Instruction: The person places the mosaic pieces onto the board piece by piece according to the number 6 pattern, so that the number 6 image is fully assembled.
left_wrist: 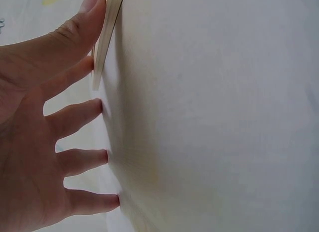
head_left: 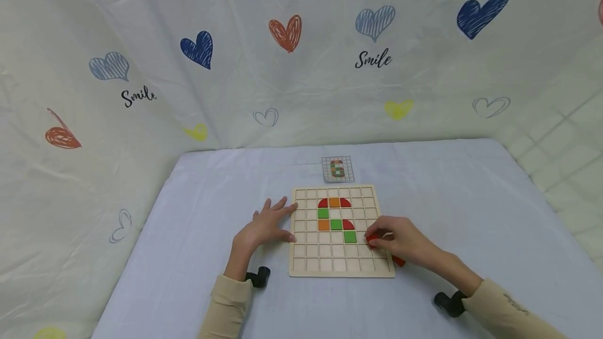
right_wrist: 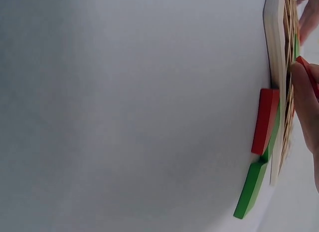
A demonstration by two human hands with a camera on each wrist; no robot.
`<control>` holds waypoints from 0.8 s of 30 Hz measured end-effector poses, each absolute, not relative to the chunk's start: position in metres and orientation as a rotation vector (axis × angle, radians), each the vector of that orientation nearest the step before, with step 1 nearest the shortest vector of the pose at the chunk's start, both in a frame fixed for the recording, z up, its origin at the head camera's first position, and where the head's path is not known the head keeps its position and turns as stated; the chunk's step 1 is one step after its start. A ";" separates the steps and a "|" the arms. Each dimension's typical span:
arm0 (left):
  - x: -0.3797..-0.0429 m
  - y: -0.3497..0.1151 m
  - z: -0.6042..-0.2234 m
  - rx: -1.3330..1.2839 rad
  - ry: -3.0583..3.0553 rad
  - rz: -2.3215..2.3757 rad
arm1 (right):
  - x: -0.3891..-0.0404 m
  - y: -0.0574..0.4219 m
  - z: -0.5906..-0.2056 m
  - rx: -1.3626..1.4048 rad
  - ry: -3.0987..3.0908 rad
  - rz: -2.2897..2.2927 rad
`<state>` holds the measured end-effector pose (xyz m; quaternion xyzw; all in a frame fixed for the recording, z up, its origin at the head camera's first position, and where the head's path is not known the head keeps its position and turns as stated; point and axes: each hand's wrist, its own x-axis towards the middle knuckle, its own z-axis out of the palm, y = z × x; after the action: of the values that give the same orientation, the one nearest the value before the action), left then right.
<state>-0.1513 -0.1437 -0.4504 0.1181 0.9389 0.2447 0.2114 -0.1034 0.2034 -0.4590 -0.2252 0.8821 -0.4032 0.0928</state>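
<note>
A wooden grid board point(head_left: 306, 264) lies on the table, with several red, orange and green pieces set in its squares. My left hand point(head_left: 264, 225) spreads its fingers at the board's left side, thumb and index finger touching the edge. In the left wrist view the other fingertips point(left_wrist: 102, 106) rest on the cloth. Over the right part of the board, my right hand point(head_left: 407, 239) pinches a red block point(head_left: 372, 238) between thumb and fingers. Its exact shape is partly hidden by the fingers.
Behind the board lies a small card point(head_left: 337, 169) printed with a coloured grid figure. Beside the board's right edge, a loose red block point(right_wrist: 265, 121) and a green block point(right_wrist: 250, 189) lie on the white cloth point(head_left: 226, 187). A heart-patterned curtain point(head_left: 320, 82) hangs behind.
</note>
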 end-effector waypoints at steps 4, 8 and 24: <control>-0.151 -0.144 -0.450 0.326 2.605 0.682 | -0.104 0.198 -0.460 -0.704 2.605 -1.197; -0.151 -0.144 -0.450 0.324 2.603 0.689 | -0.105 0.194 -0.459 -0.723 2.589 -1.204; -0.151 -0.143 -0.447 0.319 2.600 0.668 | -0.107 0.176 -0.463 -0.822 2.532 -1.215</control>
<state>-0.1513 -0.1427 -0.4468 0.1152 0.9388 0.2413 0.2171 -0.1065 0.1764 -0.4629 -0.2792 0.8602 -0.4129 0.1075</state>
